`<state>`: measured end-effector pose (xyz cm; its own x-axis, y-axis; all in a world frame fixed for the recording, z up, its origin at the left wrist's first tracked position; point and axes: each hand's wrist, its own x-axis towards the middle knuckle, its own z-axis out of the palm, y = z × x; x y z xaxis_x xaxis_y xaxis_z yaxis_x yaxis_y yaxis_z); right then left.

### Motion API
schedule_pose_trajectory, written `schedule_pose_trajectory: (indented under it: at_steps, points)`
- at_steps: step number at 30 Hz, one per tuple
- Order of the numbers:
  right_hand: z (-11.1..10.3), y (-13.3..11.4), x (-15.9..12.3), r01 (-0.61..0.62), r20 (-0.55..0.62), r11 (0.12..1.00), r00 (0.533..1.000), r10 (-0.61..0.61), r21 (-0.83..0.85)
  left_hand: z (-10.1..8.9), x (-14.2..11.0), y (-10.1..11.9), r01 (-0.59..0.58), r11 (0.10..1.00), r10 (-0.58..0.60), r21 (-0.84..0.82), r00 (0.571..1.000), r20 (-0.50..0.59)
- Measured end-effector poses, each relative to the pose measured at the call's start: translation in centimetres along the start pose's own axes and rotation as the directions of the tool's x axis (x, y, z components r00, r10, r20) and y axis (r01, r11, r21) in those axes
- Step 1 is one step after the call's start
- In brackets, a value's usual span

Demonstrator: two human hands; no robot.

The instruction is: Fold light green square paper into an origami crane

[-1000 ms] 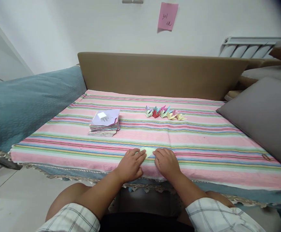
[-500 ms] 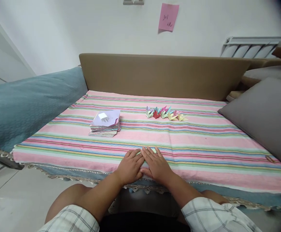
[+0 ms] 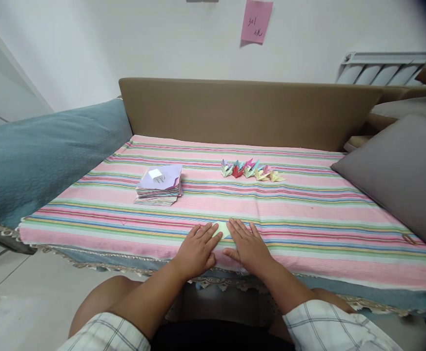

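A pale green piece of paper (image 3: 221,228) lies flat on the striped cloth (image 3: 308,214) near its front edge. My left hand (image 3: 197,250) lies flat on the paper's left part, fingers stretched out. My right hand (image 3: 248,245) rests flat on its right part, fingers spread. Only a small tip of the paper shows between the two hands; the rest is hidden under them.
A stack of coloured paper sheets (image 3: 159,187) with a small white charger (image 3: 156,175) on top sits at the middle left. A row of several folded paper cranes (image 3: 251,170) lies further back. A grey cushion (image 3: 399,170) is at the right, a teal cover (image 3: 33,156) at the left.
My right hand slid left until it touched my left hand over the paper, then moved back right a little, so the paper's tip shows again. My left hand stayed in place.
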<state>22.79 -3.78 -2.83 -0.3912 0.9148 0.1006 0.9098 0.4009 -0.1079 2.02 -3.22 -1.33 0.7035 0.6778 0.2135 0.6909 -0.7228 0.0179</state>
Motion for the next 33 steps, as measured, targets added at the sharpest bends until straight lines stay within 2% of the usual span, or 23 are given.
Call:
schedule_pose_trajectory:
  at_steps: [5,13,21,24,26,27,31,33]
  points:
    - [-0.5,0.0,-0.1,-0.047,0.035,0.999,0.998,0.048,-0.01,-0.2,-0.6,-0.8,0.008,1.0,-0.008,0.029,1.0,0.014]
    - [-0.3,0.0,0.0,-0.04,0.022,0.999,0.999,0.041,-0.02,-0.5,-2.1,-2.1,0.035,0.997,-0.039,0.071,0.998,0.051]
    - [-0.2,0.0,0.0,-0.04,0.034,0.999,0.999,0.041,-0.011,-2.3,-2.7,-3.3,0.112,0.994,-0.11,-0.013,0.988,0.104]
    - [-0.1,0.0,0.0,-0.043,0.032,0.999,0.999,0.043,-0.008,-2.9,-1.6,-3.6,0.198,0.977,-0.197,-0.081,0.98,0.011]
    - [-0.1,0.0,0.0,-0.045,0.026,0.999,0.999,0.045,-0.007,-2.8,-0.4,-3.5,0.268,0.956,-0.282,-0.116,0.951,-0.127]
    - [-0.1,0.0,0.0,-0.046,0.024,0.999,0.999,0.046,-0.006,-2.6,0.2,-3.3,0.252,0.959,-0.271,-0.128,0.947,-0.171]
    - [-0.3,-0.1,0.1,-0.047,0.034,0.999,0.998,0.047,-0.008,-1.1,2.5,-1.8,0.134,0.987,-0.15,-0.091,0.971,-0.188]
    - [-0.4,-0.1,0.0,-0.05,0.037,0.999,0.998,0.051,-0.015,-0.5,3.2,-1.2,0.155,0.987,-0.161,-0.045,0.973,-0.164]
